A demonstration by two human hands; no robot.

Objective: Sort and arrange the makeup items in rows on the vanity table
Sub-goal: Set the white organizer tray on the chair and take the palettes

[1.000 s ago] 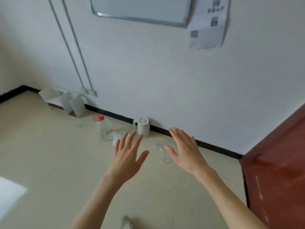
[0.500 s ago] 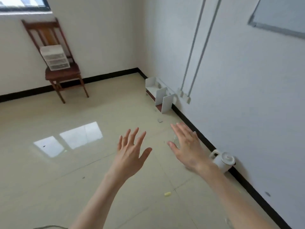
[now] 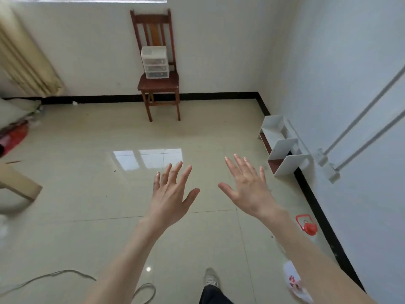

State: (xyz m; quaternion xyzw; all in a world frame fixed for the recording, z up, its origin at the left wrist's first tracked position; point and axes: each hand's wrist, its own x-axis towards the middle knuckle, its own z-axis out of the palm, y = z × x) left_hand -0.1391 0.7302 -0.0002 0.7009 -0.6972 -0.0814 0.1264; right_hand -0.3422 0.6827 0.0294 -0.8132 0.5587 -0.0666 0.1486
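Observation:
My left hand [image 3: 172, 194] and my right hand [image 3: 247, 185] are held out in front of me above the tiled floor, fingers spread and straight, holding nothing. A clear plastic drawer organiser [image 3: 154, 62] stands on the seat of a wooden chair [image 3: 158, 84] against the far wall. No makeup items and no vanity table show in this view.
A white shelf unit [image 3: 282, 145] lies on the floor by the right wall. A red-capped bottle [image 3: 308, 227] sits near the baseboard. A table leg [image 3: 19, 183] juts in at left, with a red object [image 3: 13, 137] behind it. A cable [image 3: 65, 275] crosses the floor.
The view has swung left from the right wall to the room's far wall, bringing the chair to the centre. Both hands stay raised and spread, empty.

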